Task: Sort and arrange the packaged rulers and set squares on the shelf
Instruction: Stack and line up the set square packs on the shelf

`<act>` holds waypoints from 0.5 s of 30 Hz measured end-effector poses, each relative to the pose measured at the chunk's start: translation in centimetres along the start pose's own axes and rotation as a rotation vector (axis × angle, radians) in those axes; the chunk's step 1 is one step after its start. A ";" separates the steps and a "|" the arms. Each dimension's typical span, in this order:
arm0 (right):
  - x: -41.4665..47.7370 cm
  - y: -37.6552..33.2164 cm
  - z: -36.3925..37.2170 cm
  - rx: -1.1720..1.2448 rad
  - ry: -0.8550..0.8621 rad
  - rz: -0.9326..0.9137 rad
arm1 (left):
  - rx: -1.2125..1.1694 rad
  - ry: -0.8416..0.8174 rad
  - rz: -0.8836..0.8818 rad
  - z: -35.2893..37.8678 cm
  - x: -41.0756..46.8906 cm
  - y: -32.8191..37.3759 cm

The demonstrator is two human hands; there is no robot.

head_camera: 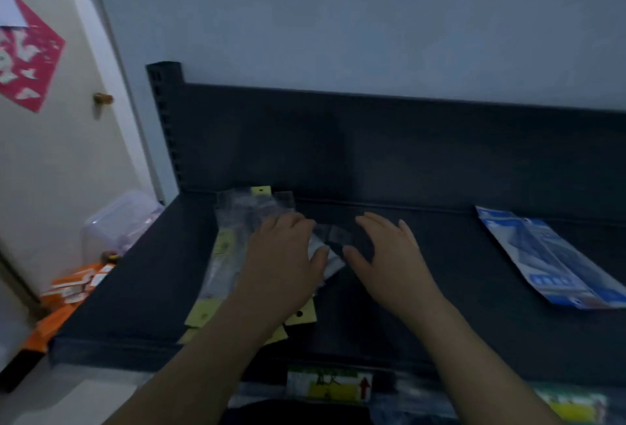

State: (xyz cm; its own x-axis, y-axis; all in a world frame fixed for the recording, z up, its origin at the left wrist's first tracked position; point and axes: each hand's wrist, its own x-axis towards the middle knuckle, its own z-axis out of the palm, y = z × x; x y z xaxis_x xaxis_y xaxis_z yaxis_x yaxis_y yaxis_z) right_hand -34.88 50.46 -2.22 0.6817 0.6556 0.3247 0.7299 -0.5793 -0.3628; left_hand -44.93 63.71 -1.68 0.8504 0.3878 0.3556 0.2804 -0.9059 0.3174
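A loose pile of clear packets with yellow header cards lies on the left half of the dark shelf. My left hand lies palm down on this pile, thumb on a small clear packet that sticks out to the right. My right hand hovers just right of that packet with its fingers spread and nearly straight, thumb close to the packet's edge. Whether it touches the packet is unclear. A blue and white packet lies flat at the shelf's right end.
The shelf's dark back panel rises behind. Below the front edge, more packets show on a lower level. Left of the shelf stand a clear plastic box and orange boxes, beside a door.
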 end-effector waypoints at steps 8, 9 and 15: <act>-5.1 5.3 -4.9 -0.090 0.112 0.147 | -0.089 0.006 0.220 2.4 0.8 7.5; -5.9 6.2 -5.7 -0.099 0.126 0.169 | -0.106 0.001 0.243 2.7 0.8 8.9; -10.4 13.3 -10.5 -0.144 0.198 0.311 | -0.116 -0.080 0.377 5.5 1.1 17.3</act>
State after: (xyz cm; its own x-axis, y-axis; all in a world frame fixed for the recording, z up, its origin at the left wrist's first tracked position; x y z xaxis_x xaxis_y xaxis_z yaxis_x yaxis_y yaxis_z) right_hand -31.80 30.84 -1.24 0.8576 0.3400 0.3860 0.4768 -0.8069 -0.3488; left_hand -36.70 47.50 -0.64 0.9174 0.0135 0.3977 -0.1058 -0.9552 0.2763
